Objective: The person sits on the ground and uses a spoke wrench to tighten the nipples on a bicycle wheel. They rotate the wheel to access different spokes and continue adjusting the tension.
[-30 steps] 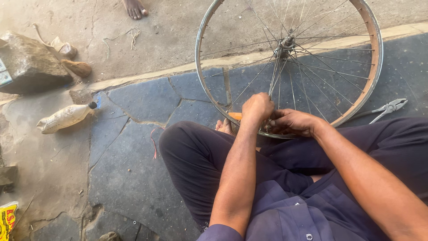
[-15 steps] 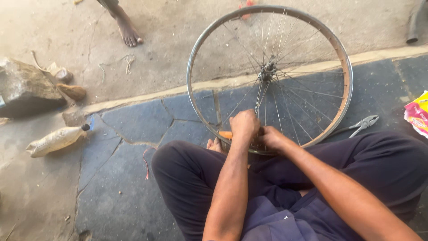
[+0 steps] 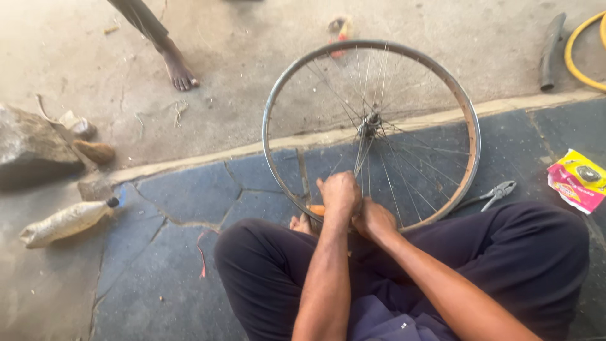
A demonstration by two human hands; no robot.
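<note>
Spoke work is in hand: left hand closed on an orange-handled tool, right hand gripping the rim of the wheel upright before the knees; next calls for steady turning.

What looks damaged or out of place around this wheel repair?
The dark floor slab is cracked into pieces beside the bicycle wheel. A dirty plastic bottle lies tipped on its side at the left, and pliers lie loose on the floor.

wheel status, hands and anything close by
Left hand fisted on orange-handled tool at wheel rim. Right hand at rim beside it. Pliers lie clear.
</note>
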